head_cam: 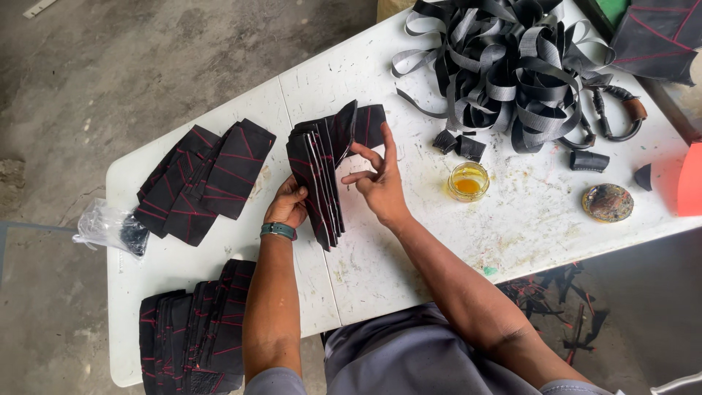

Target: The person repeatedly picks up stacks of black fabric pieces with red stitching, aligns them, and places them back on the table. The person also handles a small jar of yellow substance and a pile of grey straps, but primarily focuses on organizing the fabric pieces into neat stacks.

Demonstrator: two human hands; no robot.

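From the head camera, the left hand (287, 206) clamps a fanned stack of black panels (322, 172) with red stitching, held on edge above the white table (512, 219). The right hand (376, 179), fingers spread, pinches the rearmost panel. Left of them lies a spread pile (205, 179); another pile (194, 329) sits at the near edge. A glass of amber liquid (469, 181) stands just right, tangled webbing (512, 66) beyond it. Bare tabletop shows near the person.
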